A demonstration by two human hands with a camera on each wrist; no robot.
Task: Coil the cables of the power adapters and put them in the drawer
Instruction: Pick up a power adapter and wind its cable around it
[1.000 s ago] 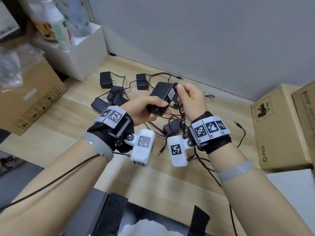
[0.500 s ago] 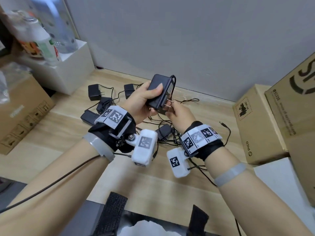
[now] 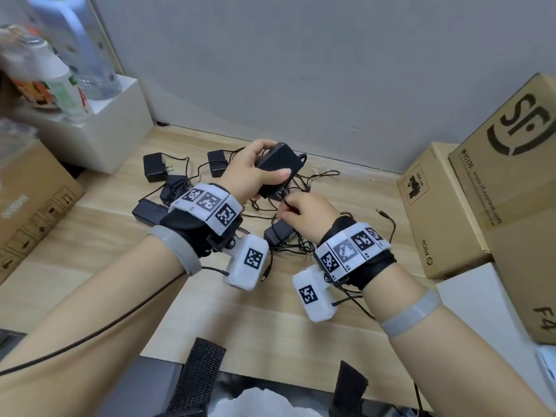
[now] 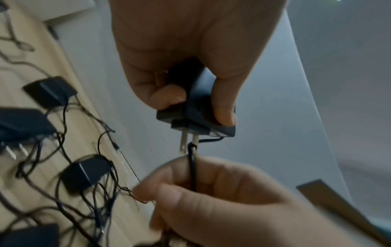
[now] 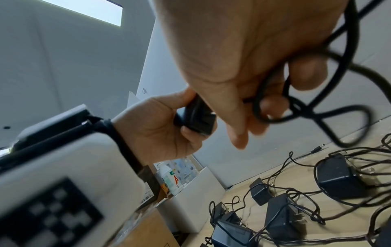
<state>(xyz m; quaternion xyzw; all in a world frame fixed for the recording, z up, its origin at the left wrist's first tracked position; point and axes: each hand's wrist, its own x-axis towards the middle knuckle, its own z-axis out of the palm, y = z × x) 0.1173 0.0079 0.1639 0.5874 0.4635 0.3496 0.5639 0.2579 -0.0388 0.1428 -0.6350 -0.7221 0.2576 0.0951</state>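
Observation:
My left hand [image 3: 255,170] grips a black power adapter [image 3: 278,167] above the wooden table, prongs pointing down toward my right hand. In the left wrist view the adapter [image 4: 196,117] shows two metal prongs, with its thin black cable [image 4: 192,167] hooked past one prong and running down. My right hand [image 3: 304,212] sits just below and pinches that cable [image 5: 296,103], which loops around its fingers. Several other black adapters [image 3: 155,167] lie on the table in a tangle of thin cables [image 3: 294,245]. No drawer shows in any view.
Cardboard boxes [image 3: 436,212] stand at the right edge, with a larger one [image 3: 517,176] behind. A white box [image 3: 99,130] holding bottles sits at the back left, another cardboard box [image 3: 30,203] at the left. A grey wall closes the back.
The left hand has lifted and turned the adapter so its back faces up. The right hand has dropped from the adapter's top to below it, taking the cable.

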